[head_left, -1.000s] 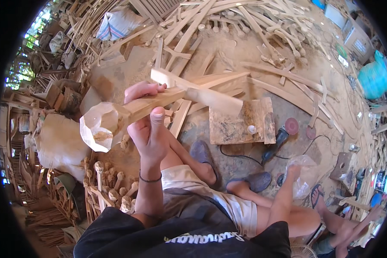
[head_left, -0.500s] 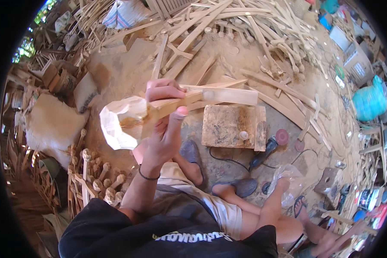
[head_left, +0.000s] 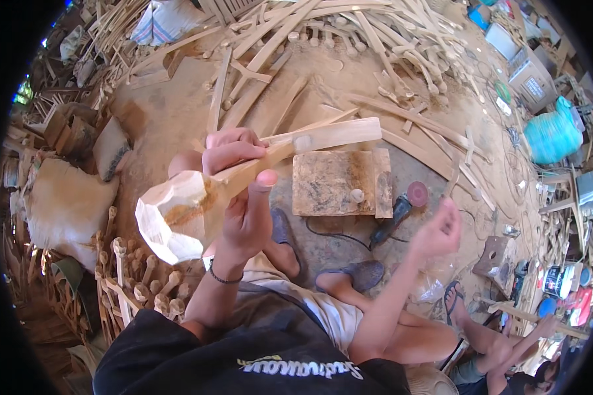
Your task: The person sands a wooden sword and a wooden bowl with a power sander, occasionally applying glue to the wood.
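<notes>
My left hand (head_left: 240, 187) is closed round the neck of a carved wooden piece (head_left: 178, 214) with a faceted, rounded head and a long, flat handle. Its head is toward me at the left, and the handle points right, above a worn wooden block (head_left: 333, 184) on the floor. To the right, my right hand (head_left: 437, 232) is raised with its fingers curled together. Anything between those fingers is too small or hidden to make out. Below that hand lies a clear plastic bag (head_left: 428, 288).
An angle grinder (head_left: 392, 220) with a reddish disc lies right of the block, its cord on the floor. Long wooden pieces (head_left: 277, 46) are heaped at the far side. Several round-headed wooden pieces (head_left: 145, 280) stand at my left. Another person's leg (head_left: 471, 329) is at lower right.
My right hand has risen out of the plastic bag and moved away from me. My left hand keeps its hold on the wooden piece, whose head has swung lower and nearer.
</notes>
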Available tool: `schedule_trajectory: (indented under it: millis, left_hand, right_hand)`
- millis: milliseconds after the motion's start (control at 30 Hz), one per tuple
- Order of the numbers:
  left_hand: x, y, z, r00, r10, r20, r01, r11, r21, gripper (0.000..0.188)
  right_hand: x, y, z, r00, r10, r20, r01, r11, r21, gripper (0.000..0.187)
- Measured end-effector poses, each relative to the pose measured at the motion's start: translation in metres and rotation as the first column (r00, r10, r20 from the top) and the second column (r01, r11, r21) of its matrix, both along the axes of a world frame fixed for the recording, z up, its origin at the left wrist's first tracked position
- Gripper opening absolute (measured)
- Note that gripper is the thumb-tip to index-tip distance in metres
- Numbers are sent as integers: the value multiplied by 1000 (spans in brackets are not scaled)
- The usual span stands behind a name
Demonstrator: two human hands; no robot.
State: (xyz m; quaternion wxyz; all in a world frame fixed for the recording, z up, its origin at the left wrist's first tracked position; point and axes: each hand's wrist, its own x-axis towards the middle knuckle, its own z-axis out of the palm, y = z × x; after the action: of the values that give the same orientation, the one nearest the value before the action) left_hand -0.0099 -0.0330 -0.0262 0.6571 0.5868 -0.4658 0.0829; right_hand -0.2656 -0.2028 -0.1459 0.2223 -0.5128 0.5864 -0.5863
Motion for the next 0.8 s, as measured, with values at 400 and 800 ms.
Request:
schedule_trajectory:
  millis: [400, 800]
  left_hand:
    - [-15, -9, 11, 1000, 17, -18, -18, 999, -36, 36]
    - [-15, -5, 2, 997, 57, -43, -58, 998, -22, 35]
  right_hand:
    - [124, 57, 88, 737, 379, -559, -630, 684, -367, 53]
    - [120, 87, 94, 355, 577, -736, -767, 630, 124, 76]
